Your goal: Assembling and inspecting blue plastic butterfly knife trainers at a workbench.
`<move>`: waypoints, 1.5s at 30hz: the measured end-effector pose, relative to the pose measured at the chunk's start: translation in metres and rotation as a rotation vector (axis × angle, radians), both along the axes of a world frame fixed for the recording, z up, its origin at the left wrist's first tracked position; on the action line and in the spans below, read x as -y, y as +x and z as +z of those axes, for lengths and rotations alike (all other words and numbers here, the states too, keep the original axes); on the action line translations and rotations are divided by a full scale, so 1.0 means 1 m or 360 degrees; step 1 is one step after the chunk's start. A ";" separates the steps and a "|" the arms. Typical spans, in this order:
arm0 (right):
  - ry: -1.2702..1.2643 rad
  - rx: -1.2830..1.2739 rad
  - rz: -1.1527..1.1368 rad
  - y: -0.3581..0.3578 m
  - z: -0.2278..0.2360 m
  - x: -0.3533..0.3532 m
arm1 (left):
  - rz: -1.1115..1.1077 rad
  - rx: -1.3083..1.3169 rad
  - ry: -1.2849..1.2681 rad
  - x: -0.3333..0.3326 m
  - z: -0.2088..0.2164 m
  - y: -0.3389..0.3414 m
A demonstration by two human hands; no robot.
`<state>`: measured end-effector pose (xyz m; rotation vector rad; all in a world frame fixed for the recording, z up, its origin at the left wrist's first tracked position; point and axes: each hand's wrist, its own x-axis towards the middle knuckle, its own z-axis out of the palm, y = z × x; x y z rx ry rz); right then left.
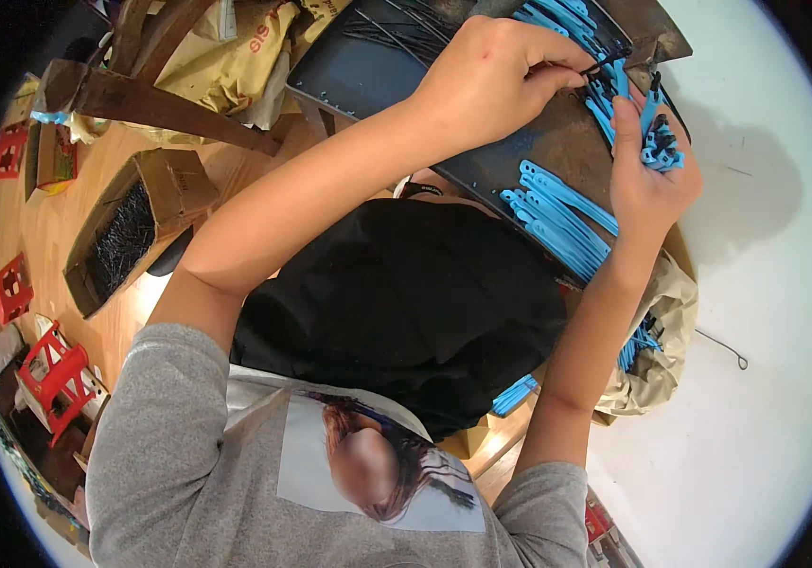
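Bright, even light from above washes the pale floor (766, 398) nearly white at the right — faint glare there, with a soft grey shadow beside the dark tray (368, 76). The left side sits dimmer and warmer. Fisheye bending curves edges toward the black rim — detail there goes soft.

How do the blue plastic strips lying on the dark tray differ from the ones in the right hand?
The loose blue strips lie flat and fanned out on the dark tray; the held bundle is gathered tight and stands on end in the right hand. The loose strips show no attachments; the bundle's ends show dark pieces, where the left hand pinches a thin black piece. Both are the same light blue.
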<state>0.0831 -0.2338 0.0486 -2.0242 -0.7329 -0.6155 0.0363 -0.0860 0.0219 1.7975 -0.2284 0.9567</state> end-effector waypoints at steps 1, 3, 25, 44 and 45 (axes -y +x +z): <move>0.0021 -0.0044 0.0025 -0.002 0.003 -0.001 | 0.0011 -0.0003 0.0021 0.000 0.000 0.000; 0.0063 -0.0133 0.0075 -0.005 0.009 -0.002 | 0.0031 -0.0010 0.0063 0.000 0.001 0.000; 0.0257 -0.0304 0.0190 -0.032 -0.001 -0.017 | -0.0293 -0.0107 0.0124 -0.004 -0.002 -0.007; 0.0422 -0.0565 0.0064 -0.005 -0.014 -0.031 | 0.0499 0.0131 0.0663 -0.050 -0.037 -0.015; 0.0281 -0.0427 0.0009 -0.005 -0.011 -0.030 | 0.0510 0.0145 0.0693 -0.051 -0.036 -0.012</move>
